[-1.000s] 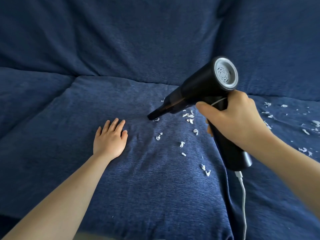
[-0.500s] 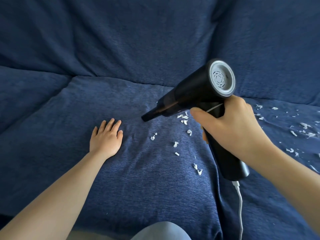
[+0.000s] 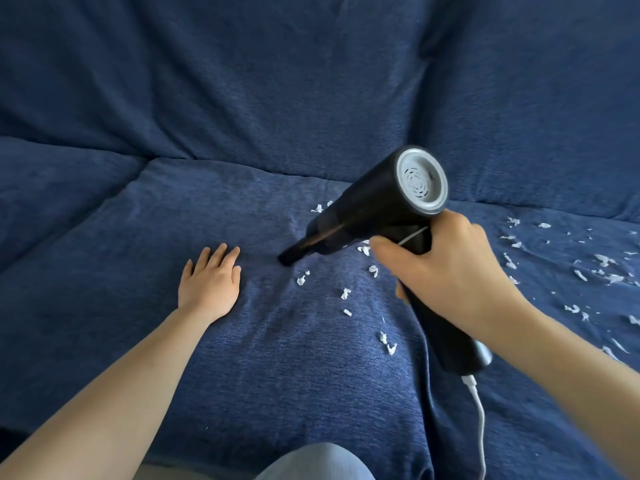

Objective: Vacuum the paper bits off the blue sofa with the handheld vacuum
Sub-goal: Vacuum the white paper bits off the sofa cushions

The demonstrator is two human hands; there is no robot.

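My right hand grips the handle of a black handheld vacuum with a grey vented rear cap. Its narrow nozzle points down-left and touches the blue sofa seat cushion. Small white paper bits lie scattered just right of and below the nozzle. Many more paper bits cover the right-hand cushion. My left hand rests flat on the cushion, fingers apart, left of the nozzle.
A white cord hangs from the bottom of the vacuum handle down the frame. The sofa backrest rises behind the seat. A seam separates the two seat cushions. A light grey knee shows at the bottom edge.
The vacuum nozzle has slid a little left and toward me across the cushion. The bit of paper that lay at its tip is gone. My left hand has stayed flat in place.
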